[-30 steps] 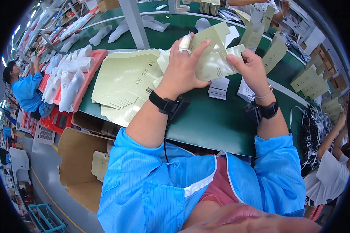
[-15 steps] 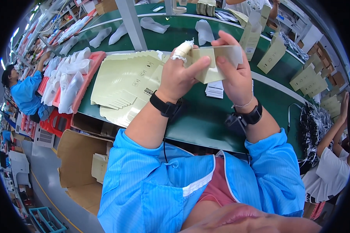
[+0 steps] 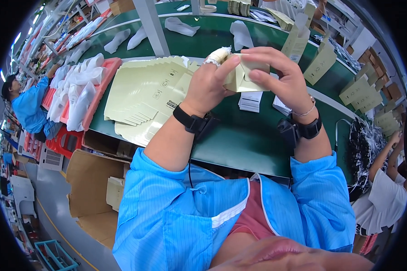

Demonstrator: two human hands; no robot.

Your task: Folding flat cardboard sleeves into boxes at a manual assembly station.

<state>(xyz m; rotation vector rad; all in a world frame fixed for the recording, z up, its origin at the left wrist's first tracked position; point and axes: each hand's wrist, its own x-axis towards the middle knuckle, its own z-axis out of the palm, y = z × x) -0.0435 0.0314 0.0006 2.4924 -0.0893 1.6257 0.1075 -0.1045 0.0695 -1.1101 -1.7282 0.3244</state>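
Note:
Above the green table, a small pale yellow-green carton (image 3: 246, 81) is held between my two hands, one end with its flaps turned toward me. My left hand (image 3: 206, 86) grips its left side, the thumb along the edge. White wrapping covers one of that hand's fingers. On the right, my right hand (image 3: 287, 77) has its thumb pressed on the end flap and its fingers over the far side. Beside my left forearm lies a fanned stack of flat cartons (image 3: 138, 90). Small white printed leaflets (image 3: 250, 102) lie below the carton on the table.
A red tray (image 3: 107, 76) of white wrapped pieces stands at the left. Wrapped pieces (image 3: 181, 27) lie on the far green belt behind a grey post (image 3: 150, 27). Opened cartons (image 3: 320, 61) stand at the right. A cardboard box (image 3: 92, 189) sits at lower left. Co-workers are at both sides.
The carton has tilted and turned its end toward me. My right hand has moved right and bent at the wrist, its thumb now on the flap. More leaflets show under it.

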